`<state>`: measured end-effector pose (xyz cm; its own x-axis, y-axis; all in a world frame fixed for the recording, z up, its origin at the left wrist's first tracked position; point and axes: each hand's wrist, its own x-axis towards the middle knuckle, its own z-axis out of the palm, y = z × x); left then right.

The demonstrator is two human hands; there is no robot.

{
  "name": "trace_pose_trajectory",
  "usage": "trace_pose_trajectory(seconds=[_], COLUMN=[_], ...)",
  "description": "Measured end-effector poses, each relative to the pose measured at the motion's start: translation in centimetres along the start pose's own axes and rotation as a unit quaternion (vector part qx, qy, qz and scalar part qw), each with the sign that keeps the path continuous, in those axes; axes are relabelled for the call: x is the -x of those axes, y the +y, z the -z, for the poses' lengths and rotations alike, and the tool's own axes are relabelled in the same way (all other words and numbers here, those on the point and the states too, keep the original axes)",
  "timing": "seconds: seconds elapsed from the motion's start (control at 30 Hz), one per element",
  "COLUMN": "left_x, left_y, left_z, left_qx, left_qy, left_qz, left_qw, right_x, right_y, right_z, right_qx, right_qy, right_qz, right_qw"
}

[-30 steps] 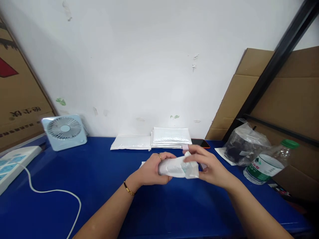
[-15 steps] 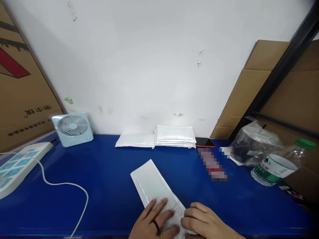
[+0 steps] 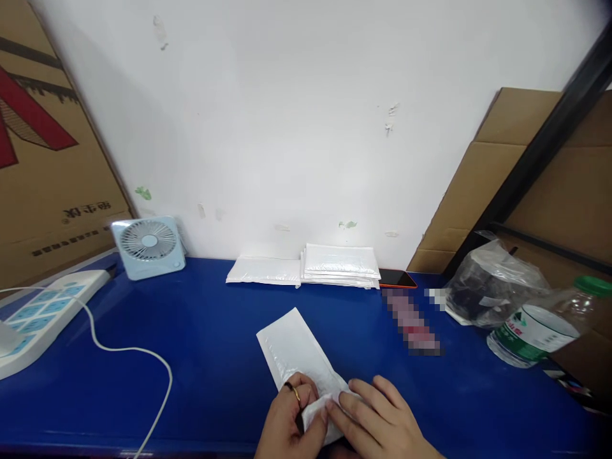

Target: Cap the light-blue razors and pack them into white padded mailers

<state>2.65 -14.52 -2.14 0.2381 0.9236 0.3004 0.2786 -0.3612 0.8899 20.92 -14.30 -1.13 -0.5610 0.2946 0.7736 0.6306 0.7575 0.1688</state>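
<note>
A white padded envelope lies slanted on the blue table, its near end folded up under my hands. My left hand has curled fingers, with a black ring and a gold ring, and pinches the lifted near edge of the envelope. My right hand rests on the envelope's near right part with its fingers stretched and slightly apart, fingertips touching the fold. Part of the envelope's near end is hidden by both hands.
By the wall lie a stack of white envelopes, a flatter envelope pile and a phone. A fan, power strip and cable stand left; a bagged item and bottle are right.
My left hand has gone from lying spread on the envelope to pinching its near end, which is now folded up. My right hand's fingers have straightened out. The view has shifted slightly.
</note>
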Motion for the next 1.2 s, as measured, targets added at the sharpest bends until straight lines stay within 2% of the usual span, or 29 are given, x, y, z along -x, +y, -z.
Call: trace_pose_trajectory(seconds=[0.07, 0.13, 0.23, 0.3, 0.37, 0.43, 0.5, 0.53, 0.57, 0.63, 0.73, 0.87, 0.93, 1.0, 1.07, 1.13, 1.2], left_x=[-0.6, -0.9, -1.1, -0.9, -0.7, -0.6, -0.4, -0.4, -0.4, -0.6, -1.1, -2.4, -3.2, -4.2, -5.3, -6.5, -7.6], left_y=[0.7, 1.3, 1.6, 1.4, 1.0, 0.5, 0.1, -0.1, -0.3, -0.5, -0.7, -0.4, -0.1, 0.3, 0.4, 0.3, -0.1], left_z=[-0.1, 0.0, 0.5, 1.0, 1.4, 1.6, 1.7, 1.7, 1.7, 1.8, 2.5, 4.0, 4.8, 5.5, 6.0, 6.5, 7.0], left_qx=[0.038, 0.057, 0.052, 0.043, 0.044, 0.051, 0.057, 0.06, 0.063, 0.074, 0.103, 0.184, 0.232, 0.288, 0.366, 0.452, 0.517], left_qy=[0.007, 0.041, 0.147, 0.208, 0.232, 0.229, 0.214, 0.207, 0.199, 0.187, 0.169, 0.141, 0.141, 0.145, 0.15, 0.16, 0.181], left_qz=[-0.005, -0.023, -0.047, -0.044, -0.03, -0.012, 0.005, 0.015, 0.025, 0.047, 0.09, 0.173, 0.187, 0.198, 0.23, 0.272, 0.298], left_qw=[0.999, 0.997, 0.987, 0.976, 0.971, 0.972, 0.975, 0.976, 0.978, 0.978, 0.976, 0.957, 0.944, 0.926, 0.889, 0.834, 0.782], right_x=[-0.1, -0.8, -2.2, -3.3, -4.5, -5.8, -7.0, -7.6, -8.1, -8.8, -9.0, -9.1, -9.7, -10.7, -11.7, -12.6, -13.4], right_y=[0.1, 0.8, 3.0, 5.3, 8.3, 11.8, 15.6, 17.4, 19.1, 22.0, 24.8, 25.2, 23.9, 21.4, 18.2, 15.0, 12.6], right_z=[-0.1, 0.2, 1.5, 2.3, 2.3, 1.6, 0.1, -0.9, -1.8, -3.6, -5.5, -5.8, -5.7, -6.2, -7.7, -10.3, -13.4], right_qx=[0.013, 0.008, -0.037, -0.094, -0.155, -0.238, -0.327, -0.347, -0.328, -0.183, -0.096, 0.007, 0.089, 0.136, 0.085, 0.044, 0.054], right_qy=[-0.017, -0.033, -0.067, -0.062, -0.058, -0.002, 0.06, 0.061, 0.055, -0.006, -0.032, -0.032, -0.023, -0.039, -0.11, -0.195, -0.23], right_qz=[-0.009, -0.014, -0.044, -0.119, -0.277, -0.403, -0.463, -0.487, -0.514, -0.572, -0.587, -0.568, -0.511, -0.388, -0.239, -0.105, -0.046], right_qw=[1.0, 0.999, 0.996, 0.986, 0.946, 0.884, 0.821, 0.799, 0.79, 0.8, 0.803, 0.822, 0.855, 0.911, 0.961, 0.974, 0.971])
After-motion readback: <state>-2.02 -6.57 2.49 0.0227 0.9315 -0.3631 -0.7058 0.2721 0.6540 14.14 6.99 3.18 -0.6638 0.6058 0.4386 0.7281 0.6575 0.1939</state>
